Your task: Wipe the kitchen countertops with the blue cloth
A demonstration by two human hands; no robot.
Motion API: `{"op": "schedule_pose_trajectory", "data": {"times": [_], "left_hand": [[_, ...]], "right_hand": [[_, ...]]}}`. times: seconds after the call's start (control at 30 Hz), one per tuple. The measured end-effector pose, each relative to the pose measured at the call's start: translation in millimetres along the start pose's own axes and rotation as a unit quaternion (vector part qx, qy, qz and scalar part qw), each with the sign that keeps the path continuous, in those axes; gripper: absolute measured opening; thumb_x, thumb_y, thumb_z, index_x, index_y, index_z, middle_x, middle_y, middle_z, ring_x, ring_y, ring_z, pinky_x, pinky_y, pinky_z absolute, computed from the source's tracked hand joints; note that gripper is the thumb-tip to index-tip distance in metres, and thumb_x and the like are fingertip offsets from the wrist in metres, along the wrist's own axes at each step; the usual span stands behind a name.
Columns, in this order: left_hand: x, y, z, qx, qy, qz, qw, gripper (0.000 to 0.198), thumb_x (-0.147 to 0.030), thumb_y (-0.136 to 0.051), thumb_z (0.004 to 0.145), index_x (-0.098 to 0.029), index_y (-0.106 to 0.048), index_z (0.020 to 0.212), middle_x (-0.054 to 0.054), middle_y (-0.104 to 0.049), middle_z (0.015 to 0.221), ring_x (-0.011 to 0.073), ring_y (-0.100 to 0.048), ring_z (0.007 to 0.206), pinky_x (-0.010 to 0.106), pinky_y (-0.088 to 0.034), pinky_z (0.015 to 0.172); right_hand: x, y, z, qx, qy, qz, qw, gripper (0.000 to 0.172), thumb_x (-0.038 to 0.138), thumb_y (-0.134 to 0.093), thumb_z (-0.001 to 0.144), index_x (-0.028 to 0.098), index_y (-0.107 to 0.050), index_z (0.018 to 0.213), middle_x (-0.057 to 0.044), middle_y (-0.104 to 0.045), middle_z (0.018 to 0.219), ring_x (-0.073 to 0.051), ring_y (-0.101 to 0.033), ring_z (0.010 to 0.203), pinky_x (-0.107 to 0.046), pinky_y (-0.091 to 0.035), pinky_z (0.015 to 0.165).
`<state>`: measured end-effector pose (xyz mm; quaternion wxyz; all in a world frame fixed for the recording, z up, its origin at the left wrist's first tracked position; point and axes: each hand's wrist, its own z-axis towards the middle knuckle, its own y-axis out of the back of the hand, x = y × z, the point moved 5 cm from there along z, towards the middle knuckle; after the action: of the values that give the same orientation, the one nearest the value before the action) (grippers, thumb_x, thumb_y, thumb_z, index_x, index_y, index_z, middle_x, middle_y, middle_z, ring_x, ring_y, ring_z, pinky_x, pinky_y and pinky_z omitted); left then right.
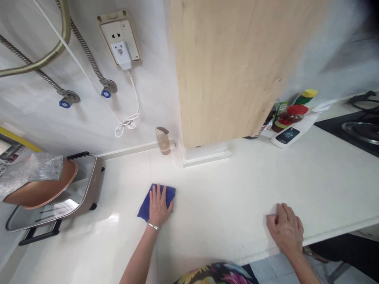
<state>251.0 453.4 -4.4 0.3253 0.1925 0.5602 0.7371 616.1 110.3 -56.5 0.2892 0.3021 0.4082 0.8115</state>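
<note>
My left hand (159,207) lies flat on a folded blue cloth (144,209), pressing it against the white countertop (213,205). Its fingers are stretched out, and a metal bracelet (154,226) circles the wrist. The cloth shows on both sides of the hand and beyond the fingertips. Near the counter's front edge, my right hand (286,228) rests on the surface with its fingers curled in and no object visible in it.
At left, an electric pan (91,183) with black handles holds a copper-coloured pan (50,193). A small translucent bottle (163,141) stands by the wall. Right of the wooden cabinet (231,71) are a white bottle (291,136), a red-lidded jar (288,118) and a black cooktop (355,126).
</note>
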Motion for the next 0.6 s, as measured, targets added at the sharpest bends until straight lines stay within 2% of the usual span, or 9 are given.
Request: {"op": "schedule_pose_trajectory", "data": {"times": [0.17,0.37,0.6], "left_hand": [[36,-14.7,50,-0.008,0.053,0.009,0.999,0.072,-0.052,-0.047,0.093,-0.006,-0.041,0.148,0.025,-0.031,0.158,0.0424,-0.017,0.149,0.061,-0.024,0.119],[70,-29.9,109,-0.020,0.102,0.005,0.995,0.064,-0.046,-0.041,0.096,-0.008,-0.042,0.148,0.024,-0.033,0.157,0.0408,-0.017,0.150,0.062,-0.022,0.118],[102,-45.8,170,-0.025,0.179,-0.005,0.984,0.067,-0.045,-0.042,0.095,-0.005,-0.038,0.150,0.027,-0.027,0.159,0.0440,-0.014,0.150,0.065,-0.016,0.118]], "right_hand": [[2,1,0,0.006,-0.002,-0.006,1.000,0.063,0.032,-0.041,0.084,0.011,-0.044,0.143,-0.019,-0.046,0.147,-0.036,-0.044,0.136,-0.058,-0.033,0.113],[4,3,0,0.014,-0.015,-0.019,1.000,0.063,0.035,-0.039,0.085,0.012,-0.046,0.143,-0.018,-0.047,0.147,-0.035,-0.046,0.135,-0.057,-0.034,0.114],[-2,1,0,0.065,-0.042,-0.025,0.997,0.066,0.036,-0.038,0.084,0.012,-0.046,0.145,-0.018,-0.047,0.147,-0.039,-0.045,0.134,-0.061,-0.034,0.113]]}}
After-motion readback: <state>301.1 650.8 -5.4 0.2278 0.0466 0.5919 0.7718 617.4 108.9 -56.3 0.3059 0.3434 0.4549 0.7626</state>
